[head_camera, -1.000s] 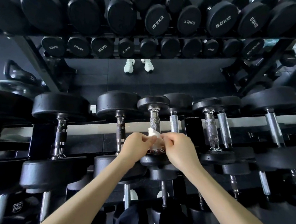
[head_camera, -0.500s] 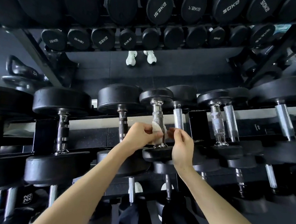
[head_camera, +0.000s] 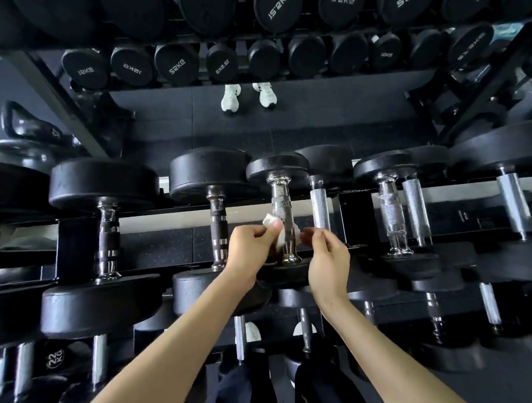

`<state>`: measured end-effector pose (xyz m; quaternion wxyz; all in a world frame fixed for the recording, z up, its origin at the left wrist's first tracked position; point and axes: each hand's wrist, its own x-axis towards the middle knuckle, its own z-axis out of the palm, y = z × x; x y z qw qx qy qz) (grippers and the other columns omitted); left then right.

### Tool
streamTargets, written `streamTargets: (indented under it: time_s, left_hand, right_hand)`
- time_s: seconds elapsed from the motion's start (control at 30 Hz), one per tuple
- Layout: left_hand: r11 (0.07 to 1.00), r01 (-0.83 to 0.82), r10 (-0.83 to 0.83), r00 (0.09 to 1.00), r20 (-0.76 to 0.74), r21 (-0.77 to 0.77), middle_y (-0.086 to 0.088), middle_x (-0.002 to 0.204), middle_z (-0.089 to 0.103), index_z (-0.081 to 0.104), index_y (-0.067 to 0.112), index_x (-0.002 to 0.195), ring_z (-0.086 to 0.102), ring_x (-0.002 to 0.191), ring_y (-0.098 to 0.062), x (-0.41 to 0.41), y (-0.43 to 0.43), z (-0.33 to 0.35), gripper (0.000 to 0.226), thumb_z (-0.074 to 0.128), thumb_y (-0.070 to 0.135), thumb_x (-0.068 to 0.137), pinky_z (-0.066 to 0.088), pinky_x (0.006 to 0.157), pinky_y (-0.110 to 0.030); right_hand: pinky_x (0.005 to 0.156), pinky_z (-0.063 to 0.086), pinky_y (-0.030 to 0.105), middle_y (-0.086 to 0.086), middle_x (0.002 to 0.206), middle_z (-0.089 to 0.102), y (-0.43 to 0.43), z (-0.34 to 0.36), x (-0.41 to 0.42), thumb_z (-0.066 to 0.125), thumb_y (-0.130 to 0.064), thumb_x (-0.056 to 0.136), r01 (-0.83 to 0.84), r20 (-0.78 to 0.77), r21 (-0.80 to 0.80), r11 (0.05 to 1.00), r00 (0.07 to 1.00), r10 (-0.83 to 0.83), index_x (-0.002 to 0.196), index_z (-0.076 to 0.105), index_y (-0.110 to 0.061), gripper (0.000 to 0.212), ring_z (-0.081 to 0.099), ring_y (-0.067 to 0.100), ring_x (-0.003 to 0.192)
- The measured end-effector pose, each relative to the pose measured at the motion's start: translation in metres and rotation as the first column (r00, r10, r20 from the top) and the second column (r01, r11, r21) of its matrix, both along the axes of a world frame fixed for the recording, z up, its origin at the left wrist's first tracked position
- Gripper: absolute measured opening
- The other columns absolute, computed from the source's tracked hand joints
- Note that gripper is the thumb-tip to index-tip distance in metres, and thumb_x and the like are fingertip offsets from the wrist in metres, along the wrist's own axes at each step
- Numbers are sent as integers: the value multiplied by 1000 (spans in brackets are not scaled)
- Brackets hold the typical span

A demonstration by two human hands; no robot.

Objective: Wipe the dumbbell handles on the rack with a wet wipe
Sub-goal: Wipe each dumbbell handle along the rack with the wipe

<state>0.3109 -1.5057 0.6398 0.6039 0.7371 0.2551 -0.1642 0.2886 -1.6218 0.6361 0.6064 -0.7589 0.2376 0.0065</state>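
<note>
Two bare hands worked a small white wet wipe (head_camera: 275,229) around a knurled chrome dumbbell handle (head_camera: 283,220) on the black steel rack (head_camera: 354,220).

Mirrored "15kg" and "10kg" markings showed on the black round dumbbell ends (head_camera: 273,6) above. The left hand (head_camera: 250,246) pinched the wipe against the handle's left side; the right hand (head_camera: 328,260) pinched its other end just right of the handle, both forearms reaching upward.
</note>
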Motion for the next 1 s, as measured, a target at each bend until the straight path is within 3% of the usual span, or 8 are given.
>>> streamTargets:
  time_s: [0.2,0.3,0.5,0.6,0.7,0.8,0.9,1.0]
  left_hand:
    - [960,-182,161,981,-110,-212,-9,71,73,70,6,70,70,73,-26,10,2,-7,37,61,38,88,58,77,-37]
    - [922,-290,278,957,-86,-257,-9,73,71,65,4,71,69,74,-22,29,-1,1,38,58,35,91,58,76,-36]
    - [952,-188,209,976,64,-241,-11,77,59,61,9,68,56,76,-22,33,-4,9,40,48,34,97,52,86,-36]
    - [963,-248,256,964,72,-101,0,89,71,71,14,95,63,85,-11,44,-14,12,24,60,35,91,50,77,-20]
    - [961,-268,269,963,6,-71,2,80,68,69,17,84,62,79,-12,55,-13,13,22,65,38,87,51,75,-22]
    - [952,-191,171,980,-102,-239,-5,77,68,69,9,82,61,77,-21,61,0,5,34,61,41,88,53,82,-36]
    - [863,-174,110,981,-160,-474,-7,78,69,71,4,86,62,71,-17,60,5,-3,44,48,41,94,55,65,-27]
    - [877,-154,107,986,-128,-455,-5,68,66,71,6,77,59,63,-15,57,3,-6,46,48,42,94,53,59,-27]
  right_hand:
    - [71,46,16,-2,84,68,-1,-1,-1,41,-17,98,-15,2,12,1000,1000,15,96,67,-14,26,61,9,76]
    - [75,45,17,-5,88,68,-2,0,1,40,-17,99,-27,-8,44,999,1000,27,84,63,-23,28,64,8,88]
    - [66,42,8,-7,88,67,-2,4,1,40,-15,98,-38,-30,15,999,999,38,81,60,-28,29,59,1,81]
    - [73,43,13,-7,90,67,-1,0,0,40,-14,98,-33,-15,-4,999,999,33,89,64,-20,26,62,3,89]
    - [74,44,15,-7,89,68,1,-3,0,40,-15,98,-31,3,-49,998,1000,31,92,65,-17,26,63,5,88]
    - [76,48,20,-6,89,69,1,-4,0,41,-12,97,-27,-1,-58,998,1000,27,93,67,-15,27,64,8,85]
    - [82,49,24,-6,91,70,1,-3,0,41,-12,96,-31,-17,-24,999,999,31,90,66,-21,28,65,8,91]
    - [85,51,29,-7,91,70,0,-4,-1,40,-13,96,-43,-12,-26,999,999,43,89,66,-23,28,65,10,92]
